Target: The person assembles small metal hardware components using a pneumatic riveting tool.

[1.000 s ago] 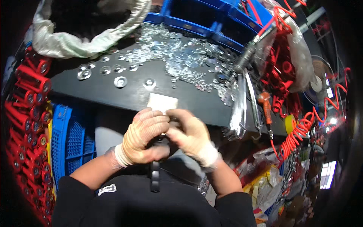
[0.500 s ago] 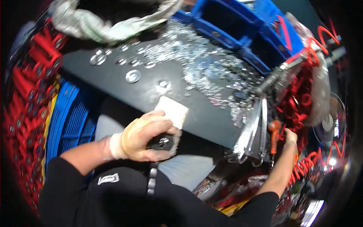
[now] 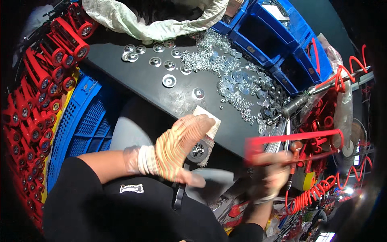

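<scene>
My left hand (image 3: 175, 151), in a ribbed glove, is closed around a small black wheel (image 3: 198, 152) with a metal hub, held just below the table's front edge. A black strip (image 3: 177, 197) hangs down from it. A white square pad (image 3: 209, 122) lies on the table edge right behind my left fingers. My right hand (image 3: 266, 179), blurred by motion, is to the right of the wheel. It grips a red open frame part (image 3: 294, 139) that spans above it.
The black table (image 3: 137, 76) carries loose round washers (image 3: 169, 80) and a heap of small silver hardware (image 3: 242, 88). Blue bins (image 3: 274, 36) stand behind, and a light sack (image 3: 161, 22) is at the back. Red parts (image 3: 36, 97) and a blue crate (image 3: 80, 125) sit left. A red coiled hose (image 3: 318, 189) hangs right.
My right hand left the wheel, reached out to the right side, and now comes back with a red frame part. My left hand kept hold of the wheel.
</scene>
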`<act>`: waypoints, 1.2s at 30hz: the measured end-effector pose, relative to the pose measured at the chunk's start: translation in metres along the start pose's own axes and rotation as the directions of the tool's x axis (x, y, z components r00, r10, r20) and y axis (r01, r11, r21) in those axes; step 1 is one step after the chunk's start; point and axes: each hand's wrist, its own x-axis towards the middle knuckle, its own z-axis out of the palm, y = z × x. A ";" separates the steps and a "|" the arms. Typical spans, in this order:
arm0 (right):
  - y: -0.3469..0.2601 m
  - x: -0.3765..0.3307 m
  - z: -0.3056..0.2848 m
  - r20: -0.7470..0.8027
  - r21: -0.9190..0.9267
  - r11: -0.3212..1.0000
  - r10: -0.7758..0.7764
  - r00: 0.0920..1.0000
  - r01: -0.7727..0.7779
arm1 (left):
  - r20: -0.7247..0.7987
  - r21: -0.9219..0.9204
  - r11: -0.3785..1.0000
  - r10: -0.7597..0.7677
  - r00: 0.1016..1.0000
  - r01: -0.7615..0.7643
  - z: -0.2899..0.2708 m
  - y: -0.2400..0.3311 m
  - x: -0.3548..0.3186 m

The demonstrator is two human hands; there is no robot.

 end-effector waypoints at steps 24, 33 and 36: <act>0.075 0.067 0.046 -0.161 -0.879 0.465 -0.073 0.984 -0.109 | -0.060 0.076 0.995 0.065 0.996 -0.060 0.017 -0.026 -0.006; 0.098 0.061 0.061 -0.244 -0.729 0.684 -0.224 0.944 -0.026 | -0.073 0.080 0.993 0.087 0.993 -0.081 0.021 -0.028 -0.007; 0.065 0.059 0.049 -0.322 -0.440 0.775 0.335 0.885 -0.454 | -0.044 0.095 0.989 0.114 0.992 -0.110 0.015 -0.028 -0.007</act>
